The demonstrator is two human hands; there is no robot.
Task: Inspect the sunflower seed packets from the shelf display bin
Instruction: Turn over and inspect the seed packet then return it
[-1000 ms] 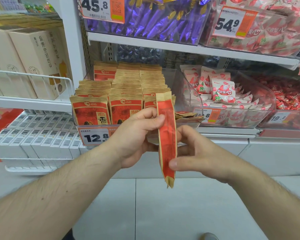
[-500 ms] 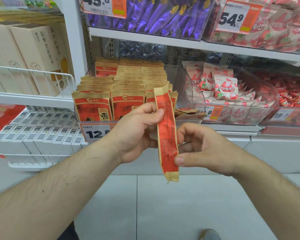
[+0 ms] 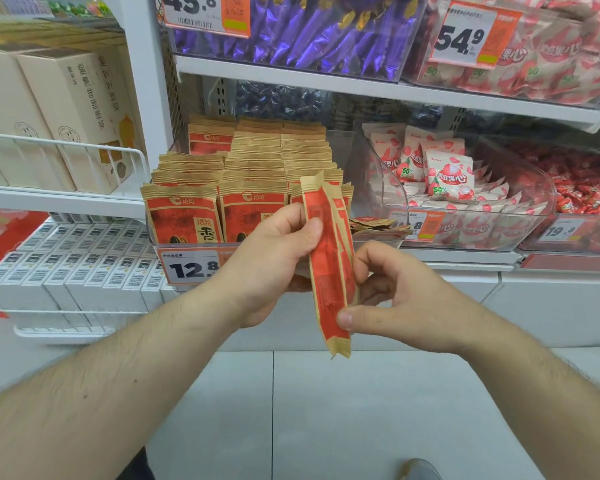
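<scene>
Since a moment ago the held packets (image 3: 329, 261) have turned slightly, so a second packet's edge now shows behind the first, and the right thumb has slid lower. On the left, cream boxes (image 3: 66, 112) stand on a white wire shelf. Next comes the clear display bin (image 3: 357, 150), packed with upright rows of red and tan sunflower seed packets (image 3: 250, 174) above a 12.8 price tag (image 3: 193, 268). In front of the bin, the left hand (image 3: 267, 265) pinches the held packets near the top with thumb and curled fingers; they stand edge-on, nearly upright. The right hand (image 3: 399, 299) pinches their lower part, thumb in front. Further right sits a bin of pink sachets (image 3: 447, 174).
</scene>
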